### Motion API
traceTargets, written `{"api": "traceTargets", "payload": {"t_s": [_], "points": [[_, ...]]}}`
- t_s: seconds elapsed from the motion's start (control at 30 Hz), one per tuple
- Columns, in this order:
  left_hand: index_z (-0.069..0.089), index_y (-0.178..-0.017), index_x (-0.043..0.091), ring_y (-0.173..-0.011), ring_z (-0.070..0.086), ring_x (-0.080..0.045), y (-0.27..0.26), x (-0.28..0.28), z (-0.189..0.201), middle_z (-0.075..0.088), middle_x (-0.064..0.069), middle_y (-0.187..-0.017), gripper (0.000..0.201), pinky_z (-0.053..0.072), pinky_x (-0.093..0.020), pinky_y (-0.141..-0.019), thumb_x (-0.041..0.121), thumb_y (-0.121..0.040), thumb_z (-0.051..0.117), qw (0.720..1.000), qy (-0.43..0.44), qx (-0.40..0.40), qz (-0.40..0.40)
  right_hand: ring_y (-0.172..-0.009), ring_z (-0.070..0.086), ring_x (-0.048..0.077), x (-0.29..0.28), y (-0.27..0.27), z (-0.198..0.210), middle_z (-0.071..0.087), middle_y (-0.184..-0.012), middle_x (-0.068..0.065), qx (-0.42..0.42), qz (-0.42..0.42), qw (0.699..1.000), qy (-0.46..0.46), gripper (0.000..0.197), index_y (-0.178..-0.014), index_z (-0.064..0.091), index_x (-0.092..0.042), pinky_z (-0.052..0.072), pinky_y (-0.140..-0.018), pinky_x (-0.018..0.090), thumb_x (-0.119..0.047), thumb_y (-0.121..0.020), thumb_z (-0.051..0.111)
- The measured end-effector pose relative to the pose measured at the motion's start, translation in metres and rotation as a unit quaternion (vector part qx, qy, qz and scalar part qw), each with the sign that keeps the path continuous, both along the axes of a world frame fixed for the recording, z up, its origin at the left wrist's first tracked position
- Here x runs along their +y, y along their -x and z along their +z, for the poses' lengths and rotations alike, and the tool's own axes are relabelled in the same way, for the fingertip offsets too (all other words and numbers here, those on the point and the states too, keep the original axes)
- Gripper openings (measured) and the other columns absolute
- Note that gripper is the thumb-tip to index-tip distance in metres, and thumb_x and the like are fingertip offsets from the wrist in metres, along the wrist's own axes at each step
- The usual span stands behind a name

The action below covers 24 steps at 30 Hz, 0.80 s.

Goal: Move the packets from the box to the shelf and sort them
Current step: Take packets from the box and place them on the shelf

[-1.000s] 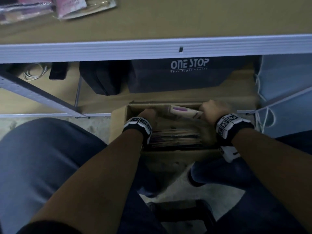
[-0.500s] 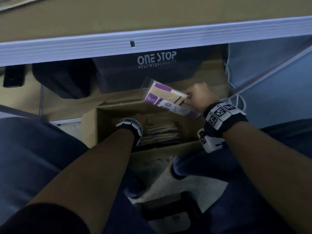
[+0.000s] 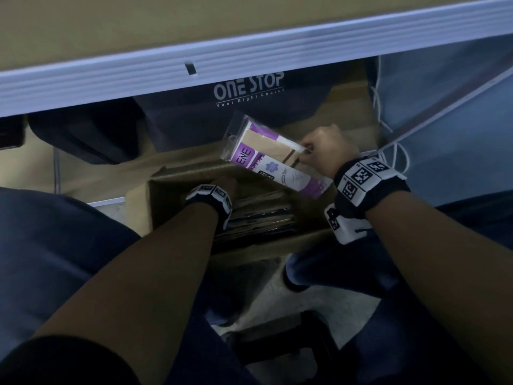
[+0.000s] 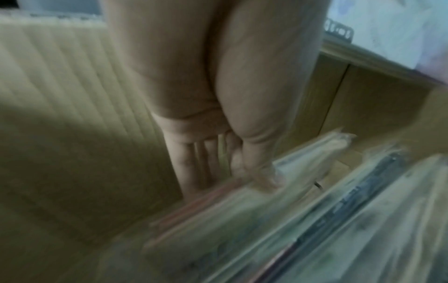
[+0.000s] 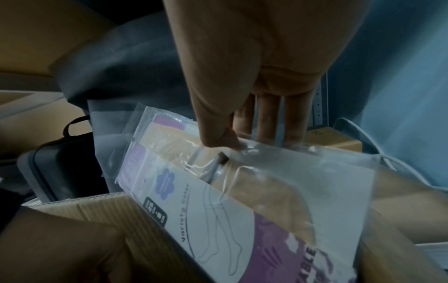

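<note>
Head view, dim under the shelf (image 3: 249,48): right hand (image 3: 327,151) pinching a clear-sleeved purple-and-tan packet (image 3: 266,159) by its upper edge, thumb against fingers, tilted just above the far rim of the cardboard box (image 3: 138,207) on the floor. Left hand (image 3: 226,187) down inside the box at its left wall, among the remaining packets (image 3: 261,218) standing on edge; fingers (image 4: 194,162) straight and pressed together beside the stack, thumb resting on a plastic sleeve, a true pinch impossible to confirm through the blur. Likely risks from here: slippery film sliding out of a thin-edge pinch on the way up; a lower corner catching the box rim; the raised packet striking the shelf's pale front lip directly overhead; neighbouring packets toppling once the left hand shifts. Hidden or unclear: left fingertips behind the wrist band from above, shelf top largely out of frame, packet count and colours lost in shadow, most printed lettering unreadable. Dark bag (image 3: 249,112) marked ONE STOP behind the box.
</note>
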<state>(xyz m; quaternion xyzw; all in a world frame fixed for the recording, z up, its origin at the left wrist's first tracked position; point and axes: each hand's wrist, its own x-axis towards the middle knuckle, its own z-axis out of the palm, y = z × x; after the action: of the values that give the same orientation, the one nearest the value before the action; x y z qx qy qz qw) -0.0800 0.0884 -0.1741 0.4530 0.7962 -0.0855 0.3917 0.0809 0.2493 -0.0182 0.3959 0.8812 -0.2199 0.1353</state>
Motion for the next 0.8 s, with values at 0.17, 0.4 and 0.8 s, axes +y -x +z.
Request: {"api": "traceTargets", "payload": {"t_s": [0.17,0.4,0.8], "points": [[0.046,-0.136,0.007,-0.127,0.049,-0.026,-0.002,-0.005,0.014,0.046,-0.008,-0.14,0.078,0.043,-0.039,-0.105,0.01,-0.065,0.079,0.998,0.024,0.033,-0.043,-0.084,0.063,0.02,0.0,-0.001,0.003,0.07,-0.089,0.001,0.006,0.0,1.0,0.001,0.014,-0.092,0.074,-0.023,0.054,-0.08,0.039,-0.027,-0.083,0.065],[0.067,-0.097,0.006,-0.099,0.065,-0.031,-0.006,-0.002,0.052,0.066,-0.018,-0.108,0.022,0.05,-0.035,-0.083,0.007,-0.075,0.066,0.998,0.01,0.039,-0.057,-0.094,0.058,0.025,-0.006,-0.005,0.023,0.069,-0.097,0.005,0.011,0.031,0.999,-0.036,0.018,-0.097,0.075,-0.022,0.043,-0.073,0.029,-0.026,-0.084,0.063],[0.071,-0.102,0.007,-0.101,0.063,-0.031,-0.011,-0.021,0.158,0.068,-0.014,-0.108,0.02,0.045,-0.03,-0.085,0.012,-0.086,0.061,0.992,-0.108,0.025,-0.067,-0.077,0.062,0.023,-0.038,-0.035,0.12,0.07,-0.09,0.004,0.028,0.035,0.991,-0.123,0.019,-0.095,0.075,-0.023,0.054,-0.071,0.034,-0.029,-0.08,0.064]]}}
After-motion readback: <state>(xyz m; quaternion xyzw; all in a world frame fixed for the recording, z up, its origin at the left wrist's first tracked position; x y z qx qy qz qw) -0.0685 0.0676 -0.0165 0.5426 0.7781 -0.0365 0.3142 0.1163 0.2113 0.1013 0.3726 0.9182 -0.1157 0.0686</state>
